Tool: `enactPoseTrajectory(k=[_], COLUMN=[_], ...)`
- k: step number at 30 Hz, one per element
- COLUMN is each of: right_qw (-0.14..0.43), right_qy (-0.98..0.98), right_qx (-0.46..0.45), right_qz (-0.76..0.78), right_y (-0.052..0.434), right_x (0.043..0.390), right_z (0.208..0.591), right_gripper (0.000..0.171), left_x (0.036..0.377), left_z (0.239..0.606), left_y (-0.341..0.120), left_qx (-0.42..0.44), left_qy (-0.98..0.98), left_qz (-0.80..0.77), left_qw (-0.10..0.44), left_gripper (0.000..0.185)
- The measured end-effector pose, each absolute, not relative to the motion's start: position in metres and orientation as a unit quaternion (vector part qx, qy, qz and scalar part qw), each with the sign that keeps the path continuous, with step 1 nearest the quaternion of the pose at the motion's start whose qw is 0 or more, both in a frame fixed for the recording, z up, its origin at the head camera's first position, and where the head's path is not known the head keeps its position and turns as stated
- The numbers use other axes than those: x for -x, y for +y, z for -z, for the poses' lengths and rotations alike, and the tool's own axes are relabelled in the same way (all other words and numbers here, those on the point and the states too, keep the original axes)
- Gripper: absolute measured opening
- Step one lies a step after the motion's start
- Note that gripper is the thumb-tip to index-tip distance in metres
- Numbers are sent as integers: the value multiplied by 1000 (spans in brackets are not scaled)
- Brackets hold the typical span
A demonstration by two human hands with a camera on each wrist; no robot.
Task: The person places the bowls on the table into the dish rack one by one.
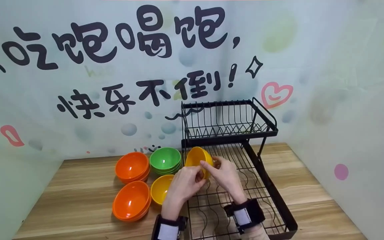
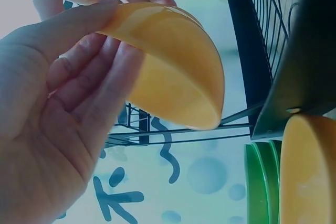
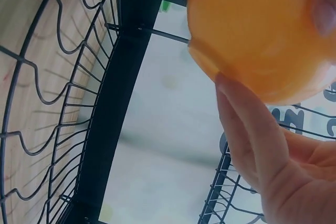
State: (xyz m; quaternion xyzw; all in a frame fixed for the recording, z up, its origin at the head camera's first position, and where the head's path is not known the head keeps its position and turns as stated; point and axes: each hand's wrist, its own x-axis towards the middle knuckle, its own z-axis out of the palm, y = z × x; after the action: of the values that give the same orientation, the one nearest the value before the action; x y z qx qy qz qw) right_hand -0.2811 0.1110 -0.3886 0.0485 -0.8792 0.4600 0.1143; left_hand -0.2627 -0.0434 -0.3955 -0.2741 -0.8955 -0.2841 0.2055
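Head view, left: orange bowls [image 1: 131, 185] in two stacks on the wooden surface [image 1: 78, 200].
Middle: green bowls [image 1: 165, 160] stacked; yellow bowl [image 1: 161, 189] just before them.
Left hand [image 1: 183, 183]: fingers gripping tilted yellow bowl [image 1: 196, 156].
Right hand [image 1: 223, 175]: fingers pinching same bowl, above lower tier of black dish rack [image 1: 265, 186].

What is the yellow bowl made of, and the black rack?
The yellow bowl, held by both hands, looks like smooth plastic: thin, evenly coloured, light glowing through it. The black rack seems coated metal wire: thin rigid rods, matte black.
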Motion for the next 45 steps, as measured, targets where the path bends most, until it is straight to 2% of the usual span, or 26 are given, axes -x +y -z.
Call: enactPoseTrajectory(k=[7, 14, 18, 26, 45], right_qw=[144, 170, 194, 236, 246], right_qy=[-868, -868, -877, -894, -914], right_qx=[-43, -42, -41, -48, -69], right_qz=[-473, -464, -438, -379, -314], right_y=[112, 113, 113, 113, 105], right_x=[283, 283, 284, 286, 290], right_z=[389, 391, 394, 399, 416], right_gripper=[53, 52, 55, 62, 65], left_x=[263, 260, 262, 266, 267], left_z=[398, 404, 408, 417, 417], left_y=[-48, -52, -53, -51, -57], left_qx=[179, 62, 39, 36, 46], left_qy=[-934, -969, -974, -975, -976], left_qz=[277, 225, 219, 213, 205], left_qw=[138, 85, 50, 58, 59], left_gripper=[21, 25, 24, 24, 24])
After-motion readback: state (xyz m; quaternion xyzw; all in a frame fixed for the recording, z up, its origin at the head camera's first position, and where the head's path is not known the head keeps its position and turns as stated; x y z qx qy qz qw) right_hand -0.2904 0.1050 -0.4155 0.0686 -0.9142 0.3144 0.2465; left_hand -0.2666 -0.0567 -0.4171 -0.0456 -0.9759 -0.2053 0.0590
